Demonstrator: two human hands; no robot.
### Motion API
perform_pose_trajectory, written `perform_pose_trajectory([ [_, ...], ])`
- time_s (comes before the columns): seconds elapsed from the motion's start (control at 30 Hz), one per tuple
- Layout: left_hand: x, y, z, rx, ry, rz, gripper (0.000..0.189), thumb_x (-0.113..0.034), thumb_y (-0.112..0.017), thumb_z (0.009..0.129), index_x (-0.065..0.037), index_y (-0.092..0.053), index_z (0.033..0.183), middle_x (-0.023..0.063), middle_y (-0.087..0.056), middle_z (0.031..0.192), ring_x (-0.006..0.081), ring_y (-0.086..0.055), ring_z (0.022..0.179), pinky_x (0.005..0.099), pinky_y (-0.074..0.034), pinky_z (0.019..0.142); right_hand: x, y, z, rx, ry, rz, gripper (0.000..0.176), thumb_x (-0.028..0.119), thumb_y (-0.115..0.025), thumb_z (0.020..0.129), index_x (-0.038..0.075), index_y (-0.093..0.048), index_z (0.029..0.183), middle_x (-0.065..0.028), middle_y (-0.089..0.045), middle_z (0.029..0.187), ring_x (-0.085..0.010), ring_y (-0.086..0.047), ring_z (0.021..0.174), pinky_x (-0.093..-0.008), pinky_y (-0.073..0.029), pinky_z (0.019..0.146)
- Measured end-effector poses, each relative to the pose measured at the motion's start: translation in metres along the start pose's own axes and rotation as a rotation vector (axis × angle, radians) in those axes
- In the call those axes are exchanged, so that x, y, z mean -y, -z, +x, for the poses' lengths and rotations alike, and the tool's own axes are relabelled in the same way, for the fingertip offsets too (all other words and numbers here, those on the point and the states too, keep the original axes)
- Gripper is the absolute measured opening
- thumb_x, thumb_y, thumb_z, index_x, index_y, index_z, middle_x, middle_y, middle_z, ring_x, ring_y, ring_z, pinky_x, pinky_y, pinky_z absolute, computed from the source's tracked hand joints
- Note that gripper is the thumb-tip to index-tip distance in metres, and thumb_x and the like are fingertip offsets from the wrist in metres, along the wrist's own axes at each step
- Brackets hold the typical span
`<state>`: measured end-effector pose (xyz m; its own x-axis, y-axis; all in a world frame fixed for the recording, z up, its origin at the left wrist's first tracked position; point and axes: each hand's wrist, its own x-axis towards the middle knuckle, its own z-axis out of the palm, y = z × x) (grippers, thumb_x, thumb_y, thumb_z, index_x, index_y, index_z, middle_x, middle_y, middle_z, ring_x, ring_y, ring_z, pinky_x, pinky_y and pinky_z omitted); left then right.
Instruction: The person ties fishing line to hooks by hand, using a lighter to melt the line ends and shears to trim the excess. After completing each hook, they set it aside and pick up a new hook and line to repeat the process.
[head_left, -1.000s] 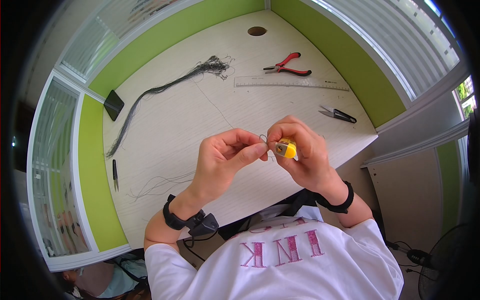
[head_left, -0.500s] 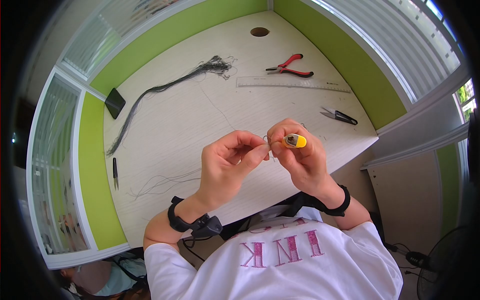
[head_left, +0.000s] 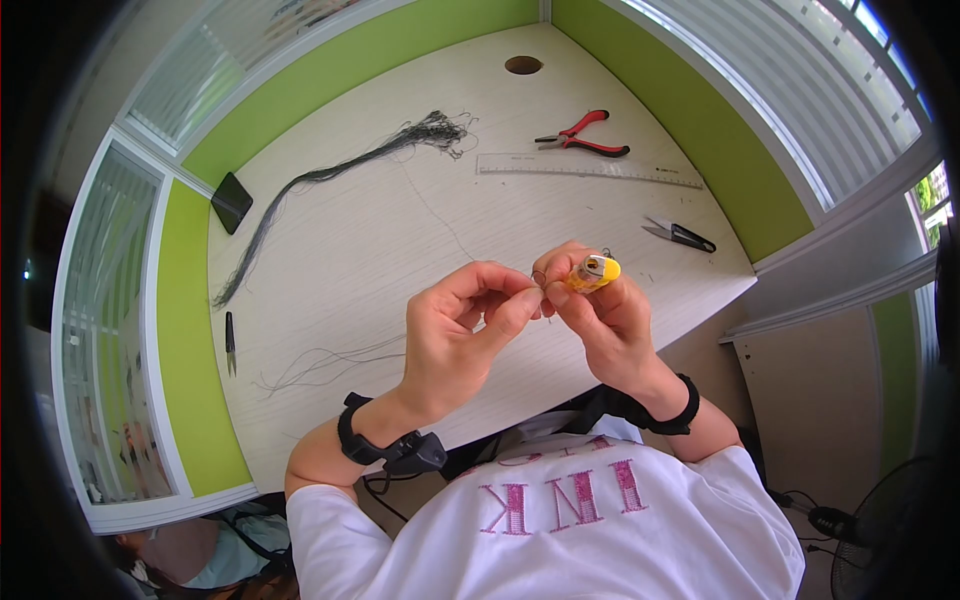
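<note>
My left hand (head_left: 450, 335) is closed in a pinch on a thin dark thread (head_left: 541, 275), which makes a small loop above the fingertips. My right hand (head_left: 612, 325) meets it there, thumb and forefinger pinched at the same spot. A yellow lighter (head_left: 597, 272) is tucked in my right hand, its metal end tilted up toward me. What exactly lies between the touching fingertips is too small to make out. One fine strand runs from near my fingers up across the table, and several loose threads (head_left: 330, 362) trail out from beside my left hand.
On the pale table (head_left: 330, 260) lie a bundle of dark threads (head_left: 340, 170), red-handled pliers (head_left: 580, 135), a clear ruler (head_left: 590, 170) and black thread snips (head_left: 680, 234). Another pair of snips (head_left: 231, 345) and a black flat object (head_left: 231, 204) are at the left edge. Green partitions (head_left: 690, 110) border the back.
The yellow lighter has turned in my right hand and shows more of its side, shifting slightly up and right. Both hands stay together, pinching at nearly the same place.
</note>
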<state>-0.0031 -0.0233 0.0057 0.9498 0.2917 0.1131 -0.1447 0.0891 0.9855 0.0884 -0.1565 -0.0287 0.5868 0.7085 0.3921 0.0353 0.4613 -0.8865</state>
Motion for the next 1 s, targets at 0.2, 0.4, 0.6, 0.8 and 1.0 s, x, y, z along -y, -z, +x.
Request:
perform_pose_trajectory([
  [0.2,-0.002,0.004,0.003,-0.078,-0.020,-0.066,0.014,-0.007,-0.062,0.086,0.005,-0.060,0.092,0.0077,-0.064,0.084,0.0103,-0.061,0.079,0.0219,-0.049,0.072,-0.004,0.002,0.000,0.004,0.047,0.157,0.012,-0.001,-0.043,0.091,0.000,-0.048,0.102,-0.0075,-0.052,0.103,-0.0114,-0.047,0.082,-0.0245,-0.042,0.071],
  [0.4,-0.005,0.008,0.006,0.005,0.137,-0.141,0.015,-0.009,-0.061,0.086,0.004,-0.061,0.093,0.0070,-0.064,0.082,0.0091,-0.060,0.077,0.0199,-0.046,0.068,0.010,0.011,0.011,-0.039,0.374,-0.455,0.021,-0.008,-0.057,0.081,0.000,-0.052,0.100,-0.0117,-0.058,0.095,-0.0168,-0.055,0.081,-0.0270,-0.047,0.068],
  [0.6,-0.002,0.008,0.006,0.051,0.204,-0.167,0.017,-0.013,-0.061,0.087,0.002,-0.062,0.093,0.0065,-0.064,0.080,0.0056,-0.054,0.071,0.0180,-0.038,0.060,0.018,0.013,0.016,-0.077,0.503,-0.777,0.025,-0.005,-0.071,0.069,0.002,-0.062,0.091,-0.0067,-0.059,0.077,-0.0156,-0.058,0.064,-0.0250,-0.047,0.052],
  [0.8,-0.001,0.008,0.007,0.068,0.219,-0.182,0.016,-0.013,-0.062,0.086,0.002,-0.062,0.093,0.0060,-0.064,0.079,0.0052,-0.054,0.071,0.0175,-0.039,0.061,0.015,0.013,0.015,-0.066,0.519,-0.783,0.027,-0.005,-0.072,0.064,0.002,-0.062,0.088,-0.0063,-0.059,0.079,-0.0148,-0.057,0.065,-0.0249,-0.046,0.052],
  [1.0,-0.002,0.008,0.007,0.072,0.223,-0.180,0.017,-0.013,-0.062,0.086,0.002,-0.062,0.094,0.0060,-0.064,0.079,0.0055,-0.055,0.071,0.0174,-0.039,0.061,0.016,0.014,0.015,-0.010,0.500,-0.797,0.030,-0.006,-0.072,0.062,0.001,-0.060,0.089,-0.0067,-0.059,0.081,-0.0164,-0.057,0.069,-0.0256,-0.046,0.054],
])
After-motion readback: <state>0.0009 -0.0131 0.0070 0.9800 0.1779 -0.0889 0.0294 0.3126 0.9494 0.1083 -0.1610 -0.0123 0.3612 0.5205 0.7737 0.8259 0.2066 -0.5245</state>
